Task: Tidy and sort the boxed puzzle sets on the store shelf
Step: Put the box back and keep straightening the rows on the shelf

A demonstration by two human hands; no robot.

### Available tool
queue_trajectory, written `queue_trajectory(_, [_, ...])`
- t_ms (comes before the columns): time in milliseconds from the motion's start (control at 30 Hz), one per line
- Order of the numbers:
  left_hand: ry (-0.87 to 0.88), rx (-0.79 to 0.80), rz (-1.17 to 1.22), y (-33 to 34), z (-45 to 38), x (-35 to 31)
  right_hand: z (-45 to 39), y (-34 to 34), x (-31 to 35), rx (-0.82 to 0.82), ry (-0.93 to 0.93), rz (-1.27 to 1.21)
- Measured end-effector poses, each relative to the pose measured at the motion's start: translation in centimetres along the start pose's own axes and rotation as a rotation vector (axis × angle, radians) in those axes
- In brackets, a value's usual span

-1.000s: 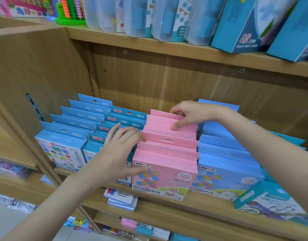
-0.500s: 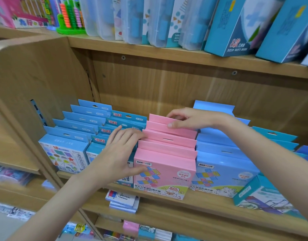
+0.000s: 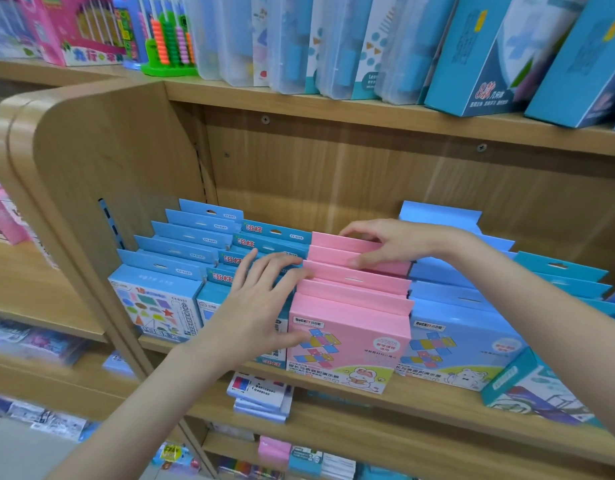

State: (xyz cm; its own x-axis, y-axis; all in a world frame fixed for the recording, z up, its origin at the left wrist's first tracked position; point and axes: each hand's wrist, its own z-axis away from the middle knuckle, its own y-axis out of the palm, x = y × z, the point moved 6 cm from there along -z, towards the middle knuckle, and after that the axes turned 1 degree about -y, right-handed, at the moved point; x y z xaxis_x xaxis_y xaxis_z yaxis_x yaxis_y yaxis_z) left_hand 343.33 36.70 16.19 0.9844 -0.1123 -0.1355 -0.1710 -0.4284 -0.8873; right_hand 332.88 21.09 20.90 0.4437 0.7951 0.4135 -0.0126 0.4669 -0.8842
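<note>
A row of pink puzzle boxes [image 3: 347,334] stands in the middle of the wooden shelf [image 3: 385,401], between blue box rows on the left [image 3: 160,299] and on the right [image 3: 462,337]. My left hand [image 3: 261,303] lies flat with straight fingers against the left side of the pink row, thumb on the front box. My right hand [image 3: 389,242] grips the top tabs of the rear pink boxes, fingers over the back and thumb in front.
A teal box [image 3: 528,389] lies tilted at the shelf's right end. The upper shelf holds clear cases [image 3: 299,43], teal boxes [image 3: 479,53] and a green abacus [image 3: 167,43]. A wooden side panel [image 3: 101,161] closes the left. Small packs [image 3: 261,396] lie on the shelf below.
My right hand shifted slightly on the rear pink tabs, and the view moved a little to the left. My left hand stays against the pink row.
</note>
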Motion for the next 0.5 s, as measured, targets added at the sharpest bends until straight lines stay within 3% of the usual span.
queue_trajectory(300, [-0.049,-0.015,0.037,-1.1,1.3,1.3,3.9,-2.7,-1.9,-0.301,0.066,-0.154])
queue_trajectory(500, [0.089,-0.002,0.059,-2.0,-0.6,-1.9,11.2,-3.7,-3.8,-0.432,0.173,-0.102])
